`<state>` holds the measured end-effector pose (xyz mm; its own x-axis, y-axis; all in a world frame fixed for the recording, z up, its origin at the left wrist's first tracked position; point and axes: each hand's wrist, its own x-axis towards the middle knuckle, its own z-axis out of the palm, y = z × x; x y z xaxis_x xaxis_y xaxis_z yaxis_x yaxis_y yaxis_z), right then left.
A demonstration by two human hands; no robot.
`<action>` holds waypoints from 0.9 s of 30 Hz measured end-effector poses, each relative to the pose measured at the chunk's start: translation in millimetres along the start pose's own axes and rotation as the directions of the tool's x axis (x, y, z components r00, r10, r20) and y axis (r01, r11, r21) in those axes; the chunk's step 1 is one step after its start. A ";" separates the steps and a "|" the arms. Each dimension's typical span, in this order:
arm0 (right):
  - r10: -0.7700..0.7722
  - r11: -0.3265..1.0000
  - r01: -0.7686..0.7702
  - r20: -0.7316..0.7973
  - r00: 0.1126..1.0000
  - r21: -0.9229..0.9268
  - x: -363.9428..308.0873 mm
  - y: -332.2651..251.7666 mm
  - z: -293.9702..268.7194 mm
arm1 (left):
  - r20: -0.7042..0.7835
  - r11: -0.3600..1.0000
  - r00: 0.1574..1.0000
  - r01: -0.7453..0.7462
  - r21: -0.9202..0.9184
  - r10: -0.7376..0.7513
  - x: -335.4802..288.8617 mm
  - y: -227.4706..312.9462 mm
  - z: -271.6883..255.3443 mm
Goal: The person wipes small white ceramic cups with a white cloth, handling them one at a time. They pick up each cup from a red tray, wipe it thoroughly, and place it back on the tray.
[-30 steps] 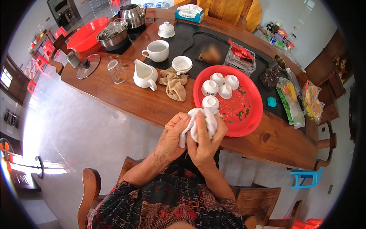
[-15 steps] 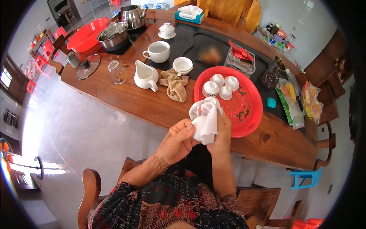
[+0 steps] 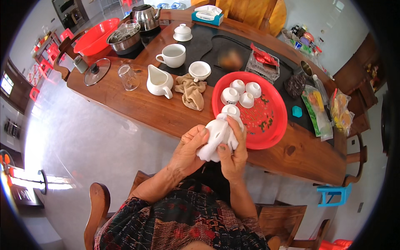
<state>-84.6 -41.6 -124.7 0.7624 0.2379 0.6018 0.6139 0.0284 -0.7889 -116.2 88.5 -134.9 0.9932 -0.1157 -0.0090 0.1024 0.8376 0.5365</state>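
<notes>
Over the table's front edge, both hands are closed on a white cloth [image 3: 225, 143]. My left hand [image 3: 187, 150] grips its left side, together with a small white cup that was visible a moment ago and is now largely covered. My right hand [image 3: 234, 162] pinches the cloth from the right, fingers over the top and thumb low. Just beyond them is a red tray [image 3: 266, 135] with a leaf pattern. Several small white cups [image 3: 230, 96] stand upside down on its left part, one of them [image 3: 230, 110] right behind the cloth.
Left of the tray lie a crumpled brown cloth [image 3: 191, 91], a white pitcher [image 3: 159, 82], a large white cup [image 3: 173, 56] and a glass [image 3: 128, 78]. Farther back are a steel pot [image 3: 125, 41], kettle [image 3: 145, 20] and red basin [image 3: 96, 37]. Plastic packages [image 3: 318, 112] lie at the right.
The white cloth has been wrapped farther around the cup, which showed bare before. My right hand has turned, and its thumb now presses on the cloth's near side.
</notes>
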 end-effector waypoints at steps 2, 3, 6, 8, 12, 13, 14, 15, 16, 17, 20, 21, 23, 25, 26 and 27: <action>0.127 0.964 -0.131 0.033 0.991 0.230 2.6 -9.2 -4.9 | 0.059 0.999 0.998 -0.023 0.028 0.021 -2.7 7.6 4.5; 0.184 0.921 -0.193 0.059 0.981 0.338 3.9 -12.8 -7.5 | 0.070 0.998 0.996 -0.052 0.046 0.049 -3.9 8.6 11.1; 0.239 0.898 -0.262 0.108 0.965 0.355 8.7 -18.3 -15.2 | 0.113 0.998 0.992 -0.059 0.035 0.054 -5.1 9.7 9.7; 0.359 0.853 -0.350 0.051 0.932 0.387 6.9 -20.7 -12.1 | 0.109 0.994 0.993 -0.052 0.097 0.042 -4.9 10.3 11.8; 0.505 0.772 -0.444 -0.013 0.863 0.455 3.5 -11.8 -9.6 | 0.086 0.989 0.996 -0.048 0.141 0.036 -4.0 1.6 11.8; 0.420 0.841 -0.376 -0.032 0.907 0.390 1.4 -7.9 -8.7 | 0.045 0.991 0.998 -0.051 0.125 0.046 -3.3 0.8 13.0; 0.333 0.898 -0.302 -0.043 0.942 0.320 -1.4 -3.2 -8.3 | 0.026 0.994 0.999 -0.046 0.100 0.044 -3.0 0.4 12.7; 0.241 0.943 -0.223 -0.047 0.969 0.249 -2.6 -0.9 -8.5 | 0.008 0.996 0.999 -0.041 0.075 0.041 -2.8 0.2 12.1; 0.254 0.926 -0.239 -0.013 0.967 0.294 -2.0 -0.6 -9.8 | -0.011 0.998 0.999 -0.037 0.050 0.038 -2.6 0.2 11.6; 0.267 0.906 -0.259 0.022 0.963 0.335 -1.8 -0.4 -11.5 | -0.003 0.999 1.000 -0.022 0.034 0.022 -3.4 0.6 10.4; 0.289 0.842 -0.301 0.096 0.953 0.448 -1.5 0.1 -16.3 | 0.034 0.999 0.999 -0.003 0.050 0.002 -4.9 3.6 7.5; 0.287 0.822 -0.300 0.103 0.952 0.483 -0.8 -1.6 -16.6 | 0.057 0.995 0.998 -0.017 0.097 0.011 -5.3 5.2 7.9; 0.306 0.830 -0.303 0.072 0.949 0.469 0.4 -5.8 -16.1 | 0.071 0.985 0.997 -0.030 0.170 0.018 -5.0 8.8 9.0; 0.339 0.875 -0.314 -0.004 0.941 0.367 1.2 -10.1 -12.1 | 0.061 0.988 0.998 0.003 0.153 -0.013 -4.4 7.4 6.7; 0.381 0.864 -0.344 -0.030 0.924 0.368 1.0 -9.4 -9.8 | 0.055 0.989 0.998 0.018 0.147 -0.027 -4.2 6.9 4.9; 0.421 0.851 -0.373 -0.057 0.905 0.370 0.3 -7.3 -7.5 | 0.037 0.989 0.999 0.007 0.150 -0.013 -4.4 5.7 4.0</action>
<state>-87.3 -49.0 -117.8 0.9602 0.1724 0.2196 0.1624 0.2951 -0.9415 -120.3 91.6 -128.5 0.9892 -0.1461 0.0155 0.1000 0.7470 0.6573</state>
